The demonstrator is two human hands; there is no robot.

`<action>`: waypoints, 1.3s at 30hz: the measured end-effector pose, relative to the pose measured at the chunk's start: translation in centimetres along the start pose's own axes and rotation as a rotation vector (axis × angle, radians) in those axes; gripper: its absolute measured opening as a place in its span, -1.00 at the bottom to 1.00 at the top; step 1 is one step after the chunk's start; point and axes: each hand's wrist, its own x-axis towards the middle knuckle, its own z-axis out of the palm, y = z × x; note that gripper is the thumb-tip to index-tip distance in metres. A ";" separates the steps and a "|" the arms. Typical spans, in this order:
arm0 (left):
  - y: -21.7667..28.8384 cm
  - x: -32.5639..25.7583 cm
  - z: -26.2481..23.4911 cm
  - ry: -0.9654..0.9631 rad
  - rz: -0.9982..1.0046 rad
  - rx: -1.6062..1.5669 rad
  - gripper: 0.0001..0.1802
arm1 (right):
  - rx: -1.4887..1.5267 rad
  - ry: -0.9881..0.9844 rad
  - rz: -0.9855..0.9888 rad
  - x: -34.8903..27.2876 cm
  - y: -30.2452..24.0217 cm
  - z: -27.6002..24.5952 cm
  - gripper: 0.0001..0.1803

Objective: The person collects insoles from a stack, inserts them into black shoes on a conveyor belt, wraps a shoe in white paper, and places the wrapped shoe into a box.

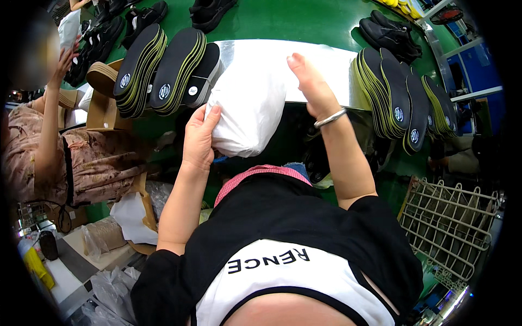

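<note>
My left hand [199, 137] is closed on the lower left edge of a white bundle [251, 106], its thumb lying over the front. The bundle looks like thin, crinkled paper or film wrapped around something, and its contents are hidden. To the right of it, my right hand [314, 86] is raised apart from the bundle, fingers stretched out and nothing in them. Behind both hands runs a white work surface [331, 68]. Stacks of black insoles with yellow-green edges [176, 70] stand just left of the bundle, and more insoles [383, 95] lie beyond my right hand.
Black shoes [389, 35] sit on the green belt or table at the back. A wire basket [451, 223] stands at my right. On the left are a co-worker in a floral garment [103, 163], a cardboard box [106, 111] and a twine spool [103, 236].
</note>
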 end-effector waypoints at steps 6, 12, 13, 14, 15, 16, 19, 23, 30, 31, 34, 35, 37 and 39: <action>-0.4 0.2 3.2 -0.035 -0.042 -0.157 -0.62 | 0.756 -0.297 0.242 1.5 4.8 2.6 -0.41; 0.7 0.2 4.9 -0.105 -0.270 -0.466 -0.51 | 1.015 -0.499 0.524 5.0 4.0 3.2 -0.48; 1.0 0.3 4.8 -0.107 -0.255 -0.473 -0.49 | 0.992 -0.506 0.509 5.3 3.3 3.6 -0.48; 1.3 0.5 4.5 -0.090 -0.245 -0.480 -0.49 | 0.969 -0.513 0.494 5.4 2.9 4.0 -0.47; 1.6 0.6 4.2 -0.073 -0.235 -0.487 -0.49 | 0.951 -0.505 0.460 5.5 2.7 4.6 -0.45; 2.1 0.9 3.8 -0.061 -0.223 -0.490 -0.49 | 0.936 -0.498 0.421 5.7 2.4 5.2 -0.43; 3.9 1.4 2.2 -0.014 -0.274 -0.507 -0.52 | 1.143 -0.698 0.530 6.8 2.1 5.6 -0.31; 5.8 2.3 0.5 0.097 -0.291 -0.557 -0.57 | 0.987 -0.533 0.548 7.2 0.9 6.1 -0.17; 8.3 1.9 -0.4 0.101 -0.205 -0.541 -0.57 | 0.814 -0.415 0.371 4.1 -0.2 6.2 -0.13; 8.2 2.0 -0.6 0.073 -0.190 -0.549 -0.58 | 0.787 -0.416 0.362 3.7 -0.4 6.4 -0.11; 7.8 2.4 -0.8 -0.050 -0.065 -0.552 -0.53 | 0.777 -0.561 0.428 2.5 -1.8 8.3 -0.22; 7.6 2.4 -0.7 -0.072 -0.021 -0.497 -0.52 | 0.836 -0.528 0.371 2.5 -1.6 9.0 -0.31; 7.5 1.9 -0.4 -0.119 0.127 -0.351 -0.53 | 1.008 -0.496 0.291 2.0 -1.8 10.6 -0.46; 7.5 1.3 -0.6 -0.162 0.176 -0.338 -0.56 | 0.950 -0.402 0.220 0.5 -3.0 11.2 -0.45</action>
